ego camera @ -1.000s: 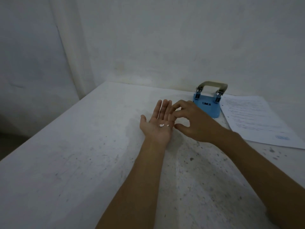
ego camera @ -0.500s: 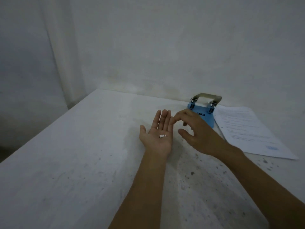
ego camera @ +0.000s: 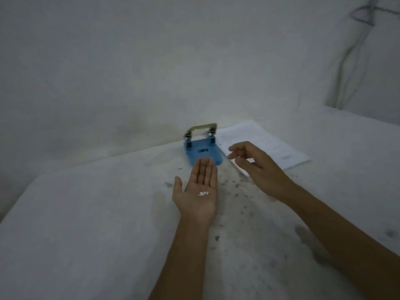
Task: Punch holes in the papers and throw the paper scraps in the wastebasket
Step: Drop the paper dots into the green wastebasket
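My left hand point(ego camera: 198, 190) lies palm up and flat over the white table point(ego camera: 86, 224), fingers straight. A few small white paper scraps point(ego camera: 203, 193) rest in the middle of its palm. My right hand point(ego camera: 258, 167) hovers to the right of it, fingers loosely curled and apart, holding nothing. A blue hole punch point(ego camera: 202, 151) with a metal handle stands just beyond my left fingertips. Printed sheets of paper point(ego camera: 259, 144) lie flat to its right, partly behind my right hand. No wastebasket is in view.
The white wall rises right behind the punch and paper. Dark specks and stains dot the table around and in front of my right hand. The table's left edge point(ego camera: 19, 204) drops off at the left. Cables hang on the wall point(ego camera: 346, 61) at upper right.
My right hand has drawn away to the right from my left palm and opened. The scraps stay in the palm. The view has swung, showing more of the wall at right.
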